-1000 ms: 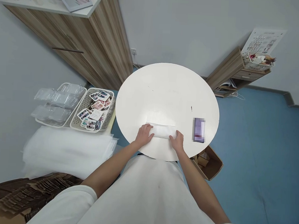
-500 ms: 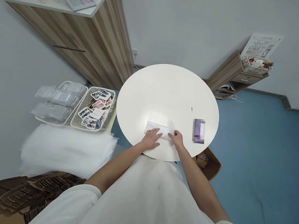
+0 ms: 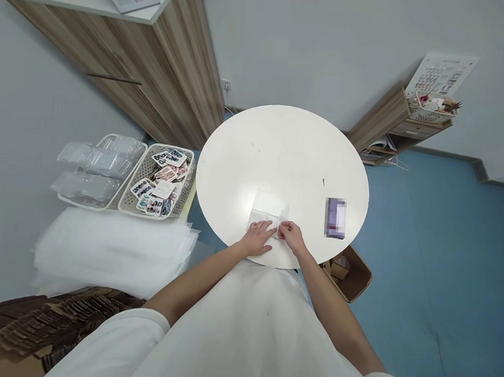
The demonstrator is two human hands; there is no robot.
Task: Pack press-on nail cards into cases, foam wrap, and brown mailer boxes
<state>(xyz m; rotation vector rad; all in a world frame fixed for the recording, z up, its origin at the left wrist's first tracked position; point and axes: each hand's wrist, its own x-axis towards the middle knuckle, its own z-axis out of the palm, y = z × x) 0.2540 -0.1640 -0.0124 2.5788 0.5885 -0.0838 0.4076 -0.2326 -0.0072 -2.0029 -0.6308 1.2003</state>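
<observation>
A thin, translucent white foam sheet lies folded on the round white table, close to its near edge. My left hand rests on the folded part with its fingers spread flat. Just to its right, my right hand pinches the folded right end of the sheet, fingers curled in. Whatever may be inside the fold is hidden. A purple, blurred-out pack sits on the table to the right of my hands.
Left of the table stand a basket of printed nail cards and a basket of clear plastic packs. Nearer lie a stack of white foam sheets and brown folded cardboard. An open carton is under the table's right edge.
My right hand has moved left, bringing the sheet's right end over toward my left hand. The sheet now looks shorter across, and more of its far part shows. My left hand has barely shifted.
</observation>
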